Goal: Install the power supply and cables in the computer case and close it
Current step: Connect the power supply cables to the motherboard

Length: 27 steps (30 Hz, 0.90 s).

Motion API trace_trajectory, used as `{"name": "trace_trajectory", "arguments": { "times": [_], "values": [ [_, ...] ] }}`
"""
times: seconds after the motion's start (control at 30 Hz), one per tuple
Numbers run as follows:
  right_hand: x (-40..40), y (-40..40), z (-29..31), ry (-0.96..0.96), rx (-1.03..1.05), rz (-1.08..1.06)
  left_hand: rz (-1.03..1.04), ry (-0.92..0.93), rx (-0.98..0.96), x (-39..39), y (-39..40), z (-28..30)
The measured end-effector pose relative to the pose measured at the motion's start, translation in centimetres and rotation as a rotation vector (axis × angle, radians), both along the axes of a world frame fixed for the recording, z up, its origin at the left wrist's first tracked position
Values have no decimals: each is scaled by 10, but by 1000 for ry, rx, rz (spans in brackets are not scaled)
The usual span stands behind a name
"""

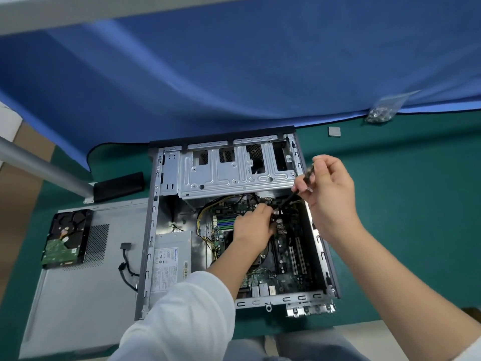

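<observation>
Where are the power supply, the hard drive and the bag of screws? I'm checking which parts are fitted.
power supply (170,261), head view, on its labelled top face.
hard drive (66,239), head view, on its upper side.
bag of screws (380,113), head view, on the screws inside.

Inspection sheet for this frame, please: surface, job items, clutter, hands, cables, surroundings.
Surface: green mat, a blue cloth over its far part.
Job's things: computer case lies open; power supply sits in its near-left corner; side panel lies off, left of the case.
Clutter: hard drive on the panel; bag of screws; small grey square; black block.
Hands: left hand grips cabling over the motherboard; right hand pinches a black cable above the case's right edge.
Cables: yellow-black bundle inside; loose black lead on the panel.
Surroundings: metal pole at left.
</observation>
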State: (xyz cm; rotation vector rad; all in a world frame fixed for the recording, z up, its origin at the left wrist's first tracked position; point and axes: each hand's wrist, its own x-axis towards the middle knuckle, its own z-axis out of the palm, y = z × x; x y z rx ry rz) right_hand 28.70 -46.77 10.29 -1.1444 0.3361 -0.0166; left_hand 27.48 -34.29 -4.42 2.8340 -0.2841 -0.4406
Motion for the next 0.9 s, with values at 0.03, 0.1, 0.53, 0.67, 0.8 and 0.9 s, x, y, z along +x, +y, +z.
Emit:
{"name": "trace_trajectory", "arguments": {
  "times": [0.03,0.1,0.53,0.67,0.8,0.9],
  "values": [
    [1,-1,6,10,107,8,19,10,-24,1,1,1],
    [5,-5,21,34,321,57,68,57,-89,-1,4,0],
    [-18,-13,20,208,525,513,1227,1010,-1837,-8,-9,74],
    [-27,-26,8,174,307,471,1267,1130,-1932,-18,6,80],
    [-36,-35,-3,-23,-294,585,1388,1121,-2006,-17,10,86],
    [-43,-36,-11,-276,-908,919,1394,1080,-1929,-16,7,90]
  ]
}}
